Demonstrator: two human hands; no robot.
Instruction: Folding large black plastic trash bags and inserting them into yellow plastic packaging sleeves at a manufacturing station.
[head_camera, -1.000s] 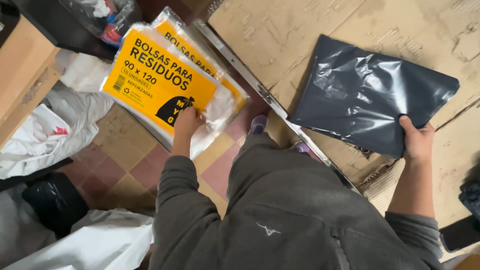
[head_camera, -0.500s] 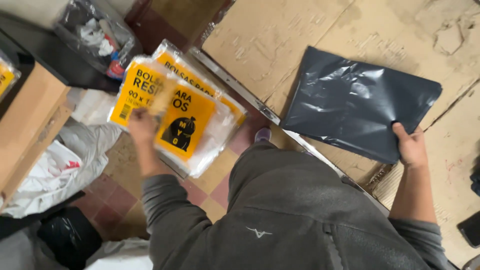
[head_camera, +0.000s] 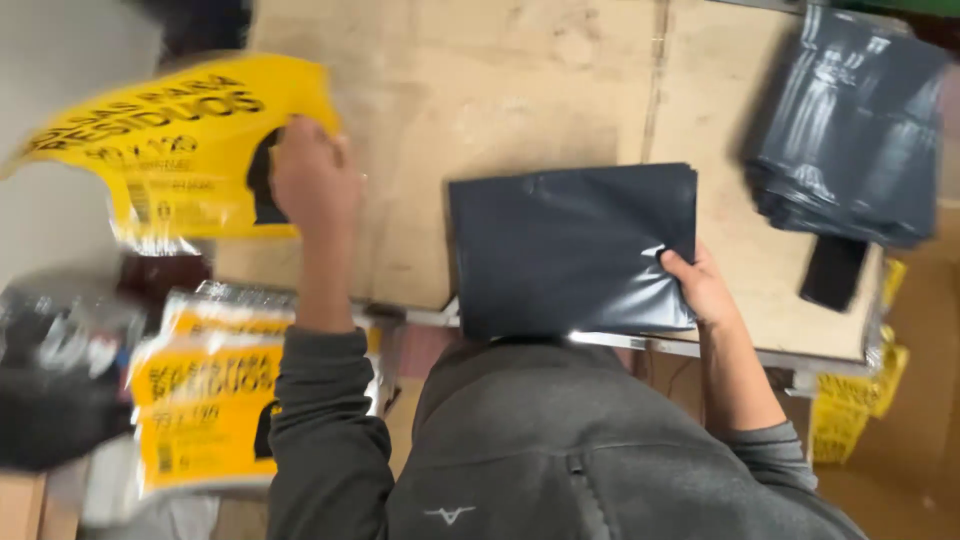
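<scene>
The widest bare stretch of the tabletop (head_camera: 520, 100) lies along its far edge and middle, between the lifted yellow packet (head_camera: 150, 150) at the left and the dark folded bag (head_camera: 570, 245) at the near edge. To the right, a narrower bare strip runs between that bag and the heap of dark bags (head_camera: 850, 130) at the far right corner, with a black phone-like slab (head_camera: 832, 272) just below the heap. Beyond the left edge, stacked yellow packets (head_camera: 210, 400) crowd the floor.

The left hand (head_camera: 312, 180) lifts a yellow packet (head_camera: 170, 150); the right hand (head_camera: 700, 285) grips a folded dark bag (head_camera: 570, 245).
</scene>
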